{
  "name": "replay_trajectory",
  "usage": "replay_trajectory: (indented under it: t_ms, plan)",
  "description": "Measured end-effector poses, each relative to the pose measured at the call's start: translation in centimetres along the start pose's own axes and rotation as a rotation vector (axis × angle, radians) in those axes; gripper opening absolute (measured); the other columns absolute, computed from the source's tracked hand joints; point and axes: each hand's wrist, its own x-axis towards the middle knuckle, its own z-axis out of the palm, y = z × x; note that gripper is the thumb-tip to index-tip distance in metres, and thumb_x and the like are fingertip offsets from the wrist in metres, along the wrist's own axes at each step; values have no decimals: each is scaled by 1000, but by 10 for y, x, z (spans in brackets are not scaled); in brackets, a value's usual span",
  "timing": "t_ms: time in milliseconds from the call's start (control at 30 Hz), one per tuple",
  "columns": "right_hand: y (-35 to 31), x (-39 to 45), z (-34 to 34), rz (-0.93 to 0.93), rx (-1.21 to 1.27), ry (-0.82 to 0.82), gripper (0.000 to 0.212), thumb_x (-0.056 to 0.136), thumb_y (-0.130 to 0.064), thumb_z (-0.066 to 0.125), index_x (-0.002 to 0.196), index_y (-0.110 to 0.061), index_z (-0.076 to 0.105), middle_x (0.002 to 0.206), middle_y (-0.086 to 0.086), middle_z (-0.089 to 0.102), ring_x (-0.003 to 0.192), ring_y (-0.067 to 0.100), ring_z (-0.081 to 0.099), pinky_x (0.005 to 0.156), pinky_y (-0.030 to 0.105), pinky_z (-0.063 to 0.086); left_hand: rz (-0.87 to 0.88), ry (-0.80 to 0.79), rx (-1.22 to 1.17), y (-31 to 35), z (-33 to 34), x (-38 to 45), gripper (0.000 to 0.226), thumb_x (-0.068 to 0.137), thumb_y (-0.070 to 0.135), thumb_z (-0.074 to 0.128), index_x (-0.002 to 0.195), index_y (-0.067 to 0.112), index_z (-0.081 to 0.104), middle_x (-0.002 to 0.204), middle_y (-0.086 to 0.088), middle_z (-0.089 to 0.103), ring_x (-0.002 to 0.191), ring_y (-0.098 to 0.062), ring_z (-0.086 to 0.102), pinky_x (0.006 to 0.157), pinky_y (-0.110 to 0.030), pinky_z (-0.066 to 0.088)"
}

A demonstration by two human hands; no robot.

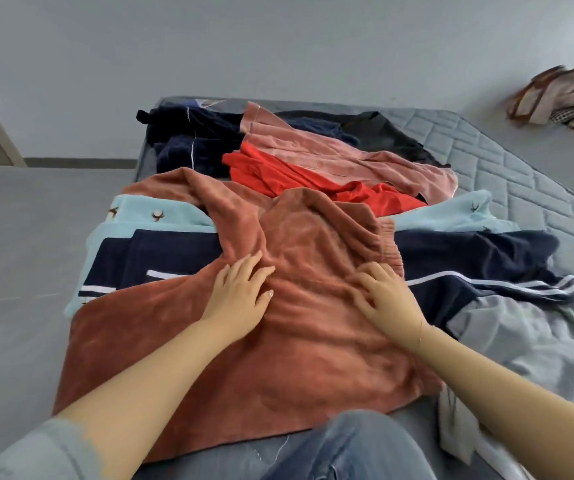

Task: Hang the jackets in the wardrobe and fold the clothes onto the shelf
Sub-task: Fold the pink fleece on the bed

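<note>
A rust-brown fleece garment (299, 306) lies spread across the near end of the bed (534, 188), its lower hem reaching the near edge. Both hands rest on its middle. The left hand (240, 292) lies palm down with its fingers (244, 268) straight and slightly spread, pressing the cloth flat. The right hand (382, 299) sits just beside it, its fingers (365, 275) bent and digging into the fleece, bunching a small ridge of fabric without clearly pinching it.

Under the brown garment, a navy garment with white stripes (479, 261) stretches toward the right edge of the bed, and a pale blue garment with small brown motifs (147, 213) shows at the left edge. Farther up the bed lie a bright red garment (278, 171), a dusty pink garment (330, 150) partly over it, and dark navy clothes (188, 136) near the far left corner. A grey garment (520, 341) lies crumpled at the near right corner. The person's denim-clad knee (354, 448) touches the near edge.
</note>
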Motion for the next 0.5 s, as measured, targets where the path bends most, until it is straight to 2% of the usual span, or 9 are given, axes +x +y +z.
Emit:
replay_trajectory:
  t_ms: [67, 167, 233, 300, 367, 400, 433, 500]
  plan:
    - [0, 45, -7, 16, 7, 65, 20, 90, -16, 61, 106, -10, 70, 114, 6, 60, 108, 29, 52, 94, 41, 44, -21, -56, -35, -6, 3, 22, 49, 103, 41, 35, 150, 32, 29, 164, 4, 5, 150, -14, 1, 120, -41, 1]
    - [8, 111, -6, 119, 22, 65, 31, 93, -19, 51, 121, -14, 64, 130, 3, 54, 122, 27, 44, 101, 39, 35, -73, -174, -15, -19, 17, 35, 52, 104, 42, 25, 155, 33, 14, 164, 3, -5, 150, -12, -11, 119, -40, -10]
    - [19, 144, -1, 226, -31, 4, 38, 95, -23, 45, 130, -15, 57, 137, 7, 50, 127, 30, 41, 106, 42, 31, -64, -212, 17, -26, 30, 34, 55, 104, 44, 18, 155, 35, 1, 163, 5, -13, 148, -9, -19, 117, -39, -17]
    - [34, 166, 5, 353, -106, -158, 43, 92, -29, 45, 131, -14, 52, 134, 13, 53, 125, 35, 44, 109, 45, 29, -55, -200, 14, -29, 38, 34, 56, 103, 46, 15, 154, 37, -5, 162, 7, -17, 144, -4, -25, 115, -37, -22]
    - [42, 177, 9, 473, -65, -321, 34, 87, -35, 51, 114, -15, 57, 120, 14, 61, 117, 37, 52, 106, 47, 35, -65, -206, -17, -29, 41, 38, 55, 103, 46, 17, 154, 38, -5, 162, 9, -17, 144, -3, -24, 114, -36, -22]
    - [43, 178, 9, 496, -7, -334, 23, 85, -34, 54, 99, -16, 58, 111, 13, 63, 110, 38, 56, 99, 46, 42, -75, -221, -41, -29, 40, 41, 55, 103, 46, 19, 154, 39, -3, 162, 9, -15, 145, -4, -22, 115, -37, -22]
    - [41, 178, 8, 483, 37, -287, 14, 83, -30, 56, 88, -16, 57, 103, 11, 63, 104, 37, 58, 90, 43, 46, -80, -240, -69, -29, 38, 44, 55, 103, 46, 22, 154, 40, 0, 163, 10, -13, 147, -5, -19, 115, -37, -20]
    - [35, 169, 1, 339, 47, -58, 3, 81, -16, 57, 84, -14, 58, 97, 11, 62, 93, 36, 59, 74, 36, 43, -89, -276, -126, -29, 30, 48, 57, 102, 45, 32, 154, 40, 9, 164, 10, -6, 148, -6, -11, 117, -36, -16]
